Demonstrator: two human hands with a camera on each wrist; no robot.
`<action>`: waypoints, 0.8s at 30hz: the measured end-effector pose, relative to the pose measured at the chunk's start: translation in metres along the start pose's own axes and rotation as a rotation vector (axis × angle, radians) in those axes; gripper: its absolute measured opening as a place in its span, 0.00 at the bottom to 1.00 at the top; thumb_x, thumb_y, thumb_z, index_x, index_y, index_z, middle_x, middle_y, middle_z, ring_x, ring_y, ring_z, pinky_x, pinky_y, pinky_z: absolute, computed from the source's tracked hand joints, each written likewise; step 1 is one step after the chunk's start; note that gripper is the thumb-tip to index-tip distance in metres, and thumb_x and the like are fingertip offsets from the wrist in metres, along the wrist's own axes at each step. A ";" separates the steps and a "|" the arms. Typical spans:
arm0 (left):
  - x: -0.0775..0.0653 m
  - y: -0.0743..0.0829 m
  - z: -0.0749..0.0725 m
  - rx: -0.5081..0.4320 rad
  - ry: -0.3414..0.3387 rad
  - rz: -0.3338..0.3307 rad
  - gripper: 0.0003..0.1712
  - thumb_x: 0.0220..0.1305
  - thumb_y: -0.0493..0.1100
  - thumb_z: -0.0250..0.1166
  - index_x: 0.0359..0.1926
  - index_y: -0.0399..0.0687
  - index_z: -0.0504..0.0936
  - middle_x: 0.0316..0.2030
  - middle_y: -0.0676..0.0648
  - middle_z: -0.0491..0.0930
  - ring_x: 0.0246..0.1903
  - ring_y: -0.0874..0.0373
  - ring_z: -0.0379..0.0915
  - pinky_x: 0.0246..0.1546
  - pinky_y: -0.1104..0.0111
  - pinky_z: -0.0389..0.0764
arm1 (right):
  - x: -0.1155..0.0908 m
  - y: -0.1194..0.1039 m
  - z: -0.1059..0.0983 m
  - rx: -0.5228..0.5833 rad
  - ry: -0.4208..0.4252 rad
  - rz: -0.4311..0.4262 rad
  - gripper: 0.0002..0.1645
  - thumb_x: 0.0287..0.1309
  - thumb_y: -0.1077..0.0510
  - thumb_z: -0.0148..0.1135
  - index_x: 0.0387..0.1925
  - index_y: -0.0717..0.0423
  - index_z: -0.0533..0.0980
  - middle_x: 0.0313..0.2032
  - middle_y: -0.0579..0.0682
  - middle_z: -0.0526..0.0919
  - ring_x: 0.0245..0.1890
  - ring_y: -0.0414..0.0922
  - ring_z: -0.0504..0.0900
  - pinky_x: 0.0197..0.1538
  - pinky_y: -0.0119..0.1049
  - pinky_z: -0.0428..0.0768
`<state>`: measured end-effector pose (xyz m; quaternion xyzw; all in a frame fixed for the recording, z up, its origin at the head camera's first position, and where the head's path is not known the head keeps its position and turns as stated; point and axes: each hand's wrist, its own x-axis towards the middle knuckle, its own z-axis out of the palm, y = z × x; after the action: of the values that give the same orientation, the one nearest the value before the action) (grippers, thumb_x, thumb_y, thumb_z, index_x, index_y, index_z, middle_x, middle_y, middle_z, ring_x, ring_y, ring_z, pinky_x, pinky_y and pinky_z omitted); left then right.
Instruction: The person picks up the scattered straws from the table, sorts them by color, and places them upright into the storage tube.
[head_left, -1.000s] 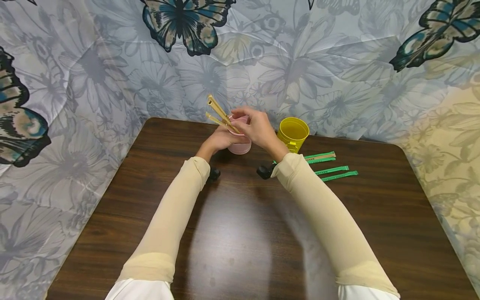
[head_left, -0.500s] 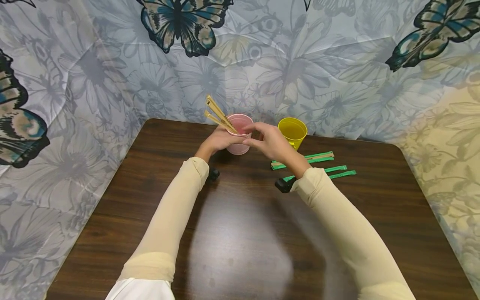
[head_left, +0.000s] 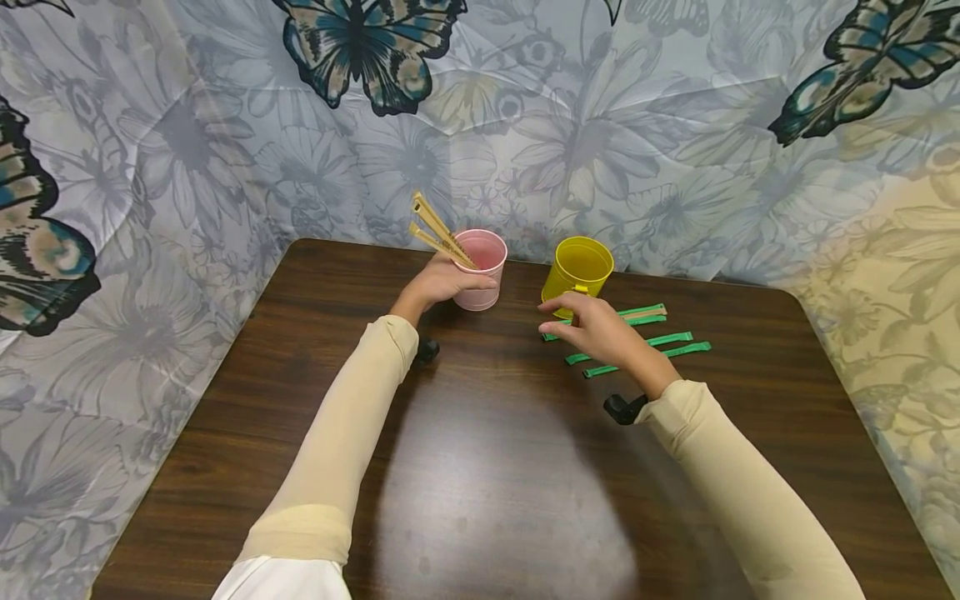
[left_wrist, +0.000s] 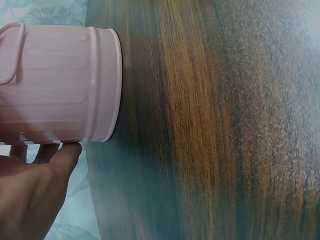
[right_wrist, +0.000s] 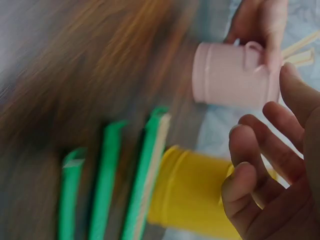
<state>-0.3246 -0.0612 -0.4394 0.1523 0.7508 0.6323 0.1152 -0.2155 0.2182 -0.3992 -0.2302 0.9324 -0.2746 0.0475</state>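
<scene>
My left hand (head_left: 442,279) grips the pink bucket (head_left: 482,297) from its left side, the thumb lying across the front below the rim. The bucket stands upright on the table, with a small loop handle showing in the left wrist view. Several slim tan stick packets (head_left: 435,225) lean out of it to the left. My right hand (head_left: 600,333) holds nothing; its fingers are loosely bent, over the table in front of the yellow bucket (head_left: 558,279). Green stick packets (head_left: 686,348) lie under and beside that hand, partly hidden by it.
The dark wooden table (head_left: 480,467) ends at a back edge close behind both buckets. A patterned cloth (head_left: 660,167) with butterflies hangs behind it. In the right wrist view, a green packet (right_wrist: 145,185) with a beige strip lies alongside the yellow bucket.
My right hand has come off the pink bucket's mouth and moved right and nearer, over the green packets. The left hand still holds the pink bucket in the same place.
</scene>
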 end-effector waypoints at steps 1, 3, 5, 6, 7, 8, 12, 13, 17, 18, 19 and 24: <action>0.000 0.000 0.000 -0.005 -0.004 -0.002 0.49 0.49 0.38 0.82 0.71 0.46 0.67 0.64 0.40 0.76 0.65 0.46 0.72 0.70 0.54 0.72 | -0.004 0.005 0.000 -0.014 -0.005 0.014 0.25 0.67 0.46 0.66 0.61 0.52 0.79 0.54 0.53 0.85 0.31 0.44 0.76 0.40 0.39 0.77; 0.000 0.001 0.000 -0.017 -0.013 -0.007 0.50 0.49 0.37 0.81 0.71 0.45 0.66 0.65 0.38 0.75 0.66 0.44 0.71 0.70 0.53 0.71 | -0.010 0.015 -0.001 -0.034 -0.011 0.044 0.26 0.69 0.45 0.64 0.62 0.53 0.78 0.56 0.55 0.85 0.34 0.45 0.78 0.41 0.41 0.78; 0.001 0.002 0.000 -0.022 -0.017 -0.008 0.50 0.49 0.36 0.81 0.71 0.44 0.66 0.65 0.38 0.75 0.66 0.44 0.71 0.70 0.53 0.71 | -0.016 0.024 -0.001 -0.057 -0.014 0.062 0.27 0.70 0.44 0.62 0.62 0.55 0.77 0.56 0.56 0.84 0.37 0.46 0.80 0.43 0.43 0.80; 0.001 0.002 0.000 -0.021 -0.017 -0.009 0.50 0.49 0.36 0.81 0.71 0.44 0.66 0.65 0.38 0.75 0.66 0.44 0.71 0.70 0.53 0.72 | -0.019 0.029 -0.002 -0.066 -0.017 0.074 0.28 0.71 0.43 0.61 0.63 0.56 0.77 0.56 0.56 0.84 0.38 0.47 0.80 0.44 0.44 0.80; 0.001 0.002 0.000 -0.018 -0.016 -0.008 0.50 0.49 0.36 0.81 0.71 0.45 0.66 0.64 0.38 0.75 0.66 0.45 0.72 0.70 0.54 0.72 | -0.022 0.033 -0.003 -0.071 -0.019 0.082 0.28 0.71 0.43 0.60 0.63 0.56 0.77 0.56 0.56 0.84 0.40 0.49 0.81 0.46 0.46 0.80; 0.001 0.001 0.000 -0.017 -0.014 -0.008 0.49 0.49 0.37 0.81 0.71 0.45 0.67 0.64 0.39 0.76 0.65 0.46 0.72 0.70 0.55 0.72 | -0.024 0.036 -0.003 -0.072 -0.022 0.095 0.28 0.72 0.43 0.60 0.63 0.56 0.77 0.56 0.56 0.84 0.43 0.50 0.81 0.47 0.48 0.81; 0.001 0.000 -0.001 0.004 0.006 -0.002 0.47 0.48 0.39 0.82 0.69 0.49 0.69 0.61 0.44 0.78 0.62 0.51 0.74 0.67 0.58 0.75 | -0.031 0.050 -0.005 -0.095 -0.016 0.099 0.27 0.71 0.46 0.61 0.62 0.59 0.77 0.57 0.59 0.83 0.53 0.57 0.79 0.57 0.56 0.78; 0.001 0.000 -0.001 0.008 0.012 0.004 0.47 0.48 0.39 0.82 0.68 0.50 0.69 0.61 0.44 0.78 0.61 0.51 0.75 0.67 0.58 0.75 | -0.033 0.053 -0.005 -0.102 -0.010 0.095 0.26 0.71 0.47 0.61 0.61 0.59 0.77 0.57 0.59 0.83 0.54 0.58 0.79 0.57 0.56 0.78; 0.001 -0.003 -0.001 0.013 0.017 0.020 0.47 0.48 0.40 0.82 0.68 0.50 0.69 0.60 0.44 0.79 0.61 0.52 0.75 0.66 0.57 0.75 | -0.036 0.065 -0.002 -0.129 0.017 0.096 0.23 0.72 0.50 0.61 0.60 0.59 0.78 0.57 0.60 0.81 0.52 0.57 0.80 0.54 0.55 0.79; 0.001 -0.003 -0.001 0.011 0.015 0.020 0.47 0.48 0.40 0.82 0.68 0.50 0.69 0.60 0.44 0.79 0.61 0.51 0.75 0.66 0.57 0.76 | -0.037 0.068 -0.002 -0.130 0.021 0.102 0.23 0.72 0.51 0.60 0.61 0.59 0.78 0.57 0.60 0.81 0.51 0.57 0.81 0.53 0.55 0.80; 0.001 -0.003 -0.001 0.010 0.013 0.022 0.47 0.48 0.40 0.82 0.68 0.50 0.69 0.60 0.44 0.79 0.61 0.51 0.75 0.66 0.57 0.75 | -0.038 0.071 -0.001 -0.132 0.023 0.111 0.23 0.73 0.51 0.60 0.61 0.59 0.77 0.57 0.60 0.80 0.51 0.57 0.81 0.53 0.55 0.80; 0.001 -0.003 -0.001 -0.004 0.003 0.005 0.47 0.48 0.40 0.82 0.68 0.50 0.69 0.61 0.43 0.78 0.63 0.49 0.74 0.67 0.56 0.75 | -0.038 0.082 -0.001 -0.130 0.016 0.152 0.23 0.74 0.53 0.58 0.64 0.60 0.75 0.61 0.63 0.75 0.54 0.60 0.79 0.56 0.58 0.78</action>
<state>-0.3262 -0.0619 -0.4422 0.1530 0.7494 0.6343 0.1127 -0.2146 0.2966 -0.4437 -0.1591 0.9634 -0.2110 0.0460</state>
